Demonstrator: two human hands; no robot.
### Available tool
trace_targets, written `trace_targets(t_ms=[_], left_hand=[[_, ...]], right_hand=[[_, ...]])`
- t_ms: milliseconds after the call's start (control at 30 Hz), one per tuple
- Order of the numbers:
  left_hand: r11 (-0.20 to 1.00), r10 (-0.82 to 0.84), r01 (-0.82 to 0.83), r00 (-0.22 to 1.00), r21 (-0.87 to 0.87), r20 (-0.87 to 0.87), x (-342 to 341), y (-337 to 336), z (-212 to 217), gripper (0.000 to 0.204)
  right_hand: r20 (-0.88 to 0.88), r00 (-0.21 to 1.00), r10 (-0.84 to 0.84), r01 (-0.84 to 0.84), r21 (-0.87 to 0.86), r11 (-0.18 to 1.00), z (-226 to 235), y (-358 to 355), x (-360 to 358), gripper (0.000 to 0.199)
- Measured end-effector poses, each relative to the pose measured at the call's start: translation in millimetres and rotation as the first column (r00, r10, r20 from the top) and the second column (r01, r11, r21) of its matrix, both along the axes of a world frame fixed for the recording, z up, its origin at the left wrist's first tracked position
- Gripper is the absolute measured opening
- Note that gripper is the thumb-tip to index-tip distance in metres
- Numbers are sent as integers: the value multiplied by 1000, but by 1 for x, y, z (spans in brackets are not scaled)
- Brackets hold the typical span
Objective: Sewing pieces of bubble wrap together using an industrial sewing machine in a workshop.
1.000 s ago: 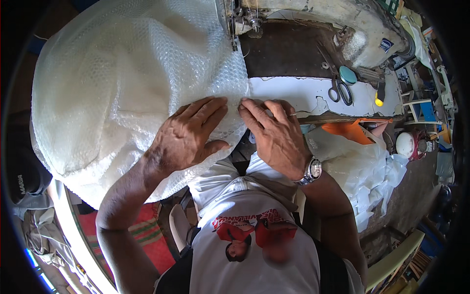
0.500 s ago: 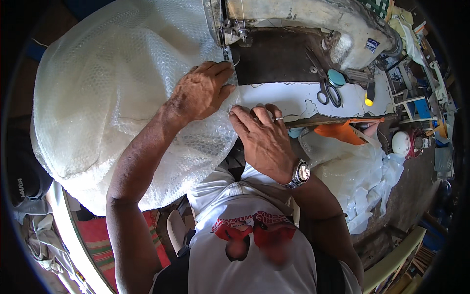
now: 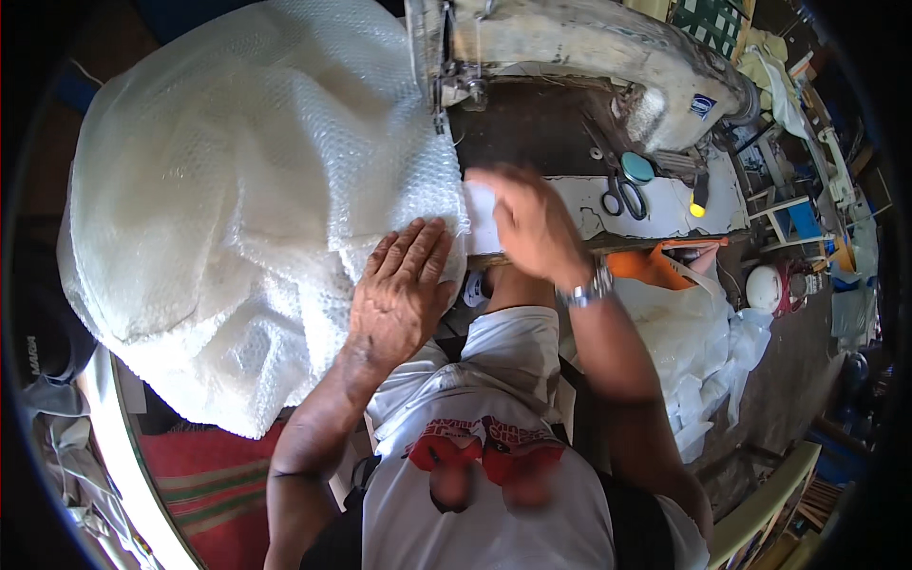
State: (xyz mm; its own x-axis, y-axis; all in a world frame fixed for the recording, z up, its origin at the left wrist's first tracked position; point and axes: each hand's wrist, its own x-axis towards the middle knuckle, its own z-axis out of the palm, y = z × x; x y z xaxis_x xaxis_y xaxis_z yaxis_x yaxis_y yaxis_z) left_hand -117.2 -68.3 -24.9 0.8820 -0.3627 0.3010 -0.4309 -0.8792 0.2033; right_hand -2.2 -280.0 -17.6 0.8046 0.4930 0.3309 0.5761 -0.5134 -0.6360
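While the left hand (image 3: 399, 294) lies flat, fingers spread, on bubble wrap (image 3: 247, 209), the right hand's (image 3: 527, 223) grip is blurred.

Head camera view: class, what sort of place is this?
Probably a small sewing workshop: an industrial sewing machine on a worn table, scissors beside it, and bubble wrap sheet under the left hand.

The right hand (image 3: 532, 223) is motion-blurred, its fingers (image 3: 489, 180) indistinct. The bubble wrap (image 3: 247, 209) hides the worktop's (image 3: 665, 204) left part, and the sewing machine (image 3: 589, 47) is cut off at the top edge.
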Motion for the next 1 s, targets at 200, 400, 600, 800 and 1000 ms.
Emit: trace_targets(t_ms=[200, 400, 600, 800, 1000], left_hand=[[993, 27, -18, 996, -120, 79, 4, 2, -19, 59], [990, 35, -23, 996, -139, 84, 5, 4, -26, 57], [990, 32, -20, 996, -141, 87, 8, 6, -31, 56], [988, 12, 8, 992, -153, 124, 7, 8, -28, 53], [990, 22, -11, 997, -142, 77, 6, 7, -35, 52]], right_hand=[[167, 981, 101, -42, -328, 944, -3, 30, 55, 56], [209, 971, 111, 6, -491, 871, 7, 40, 27, 51], [392, 911, 129, 166, -633, 756, 11, 50, 20, 37], [27, 952, 305, -265, -425, 865, 24, 15, 21, 55], [365, 918, 154, 105, -598, 795, 11, 28, -24, 53]])
